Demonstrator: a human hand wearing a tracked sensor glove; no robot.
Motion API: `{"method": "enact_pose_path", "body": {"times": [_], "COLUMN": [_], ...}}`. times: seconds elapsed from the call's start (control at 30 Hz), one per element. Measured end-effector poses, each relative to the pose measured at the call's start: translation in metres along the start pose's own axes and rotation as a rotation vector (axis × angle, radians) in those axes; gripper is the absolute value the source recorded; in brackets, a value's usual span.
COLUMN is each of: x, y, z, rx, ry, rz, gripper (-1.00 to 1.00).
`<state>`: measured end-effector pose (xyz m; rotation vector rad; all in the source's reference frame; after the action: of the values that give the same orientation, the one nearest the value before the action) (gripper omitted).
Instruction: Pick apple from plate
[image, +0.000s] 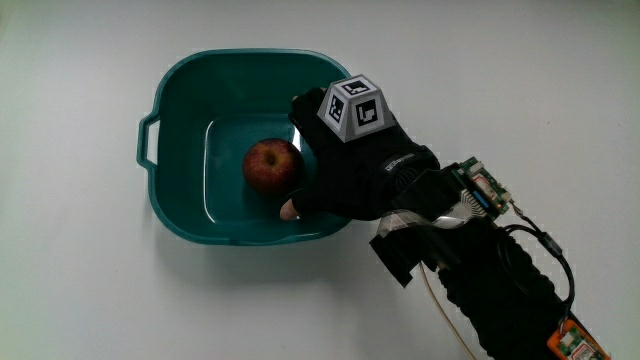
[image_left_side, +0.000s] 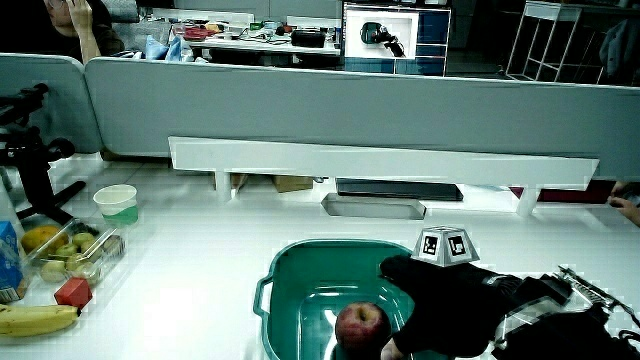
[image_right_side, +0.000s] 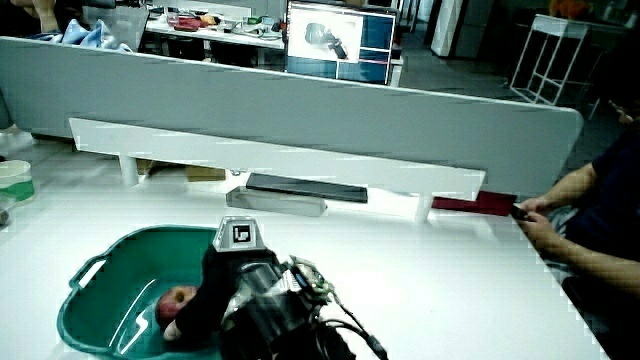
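Observation:
A red apple (image: 270, 165) lies on the floor of a teal basin (image: 180, 90) with a handle; there is no plate. The black-gloved hand (image: 300, 160) reaches into the basin right beside the apple. Its fingers (image: 303, 108) are spread along the side of the apple farther from the person, and the thumb (image: 289, 210) lies on the nearer side. The patterned cube (image: 354, 106) sits on the hand's back. In both side views the apple (image_left_side: 362, 325) (image_right_side: 178, 300) rests low in the basin (image_left_side: 300, 255) (image_right_side: 100, 260), with the hand (image_left_side: 392, 308) (image_right_side: 205, 290) against it.
In a side view a banana (image_left_side: 35, 320), a red block (image_left_side: 72, 292), a clear box of fruit (image_left_side: 70, 250) and a green-banded cup (image_left_side: 117, 203) stand well away from the basin. A grey tray (image_left_side: 375, 207) lies under the low partition (image_left_side: 380, 160).

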<state>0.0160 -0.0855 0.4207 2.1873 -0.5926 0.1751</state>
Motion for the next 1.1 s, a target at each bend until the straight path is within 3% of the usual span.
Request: {"method": "enact_pose_path", "body": {"times": [0.53,0.87,0.97,1.1], "x": [-0.009,-0.01,-0.008,-0.007], "y": [0.019,0.018,0.018,0.019], "z": [-0.013,-0.014,-0.013,-0.013], "rx": [-0.04,0.048,0.088,0.089], "ry": [-0.005,0.015,0.024,0.055], "rz": [0.002,0.018,0.016,0.035], "gripper": [0.0,0.0,0.11,0.26]}}
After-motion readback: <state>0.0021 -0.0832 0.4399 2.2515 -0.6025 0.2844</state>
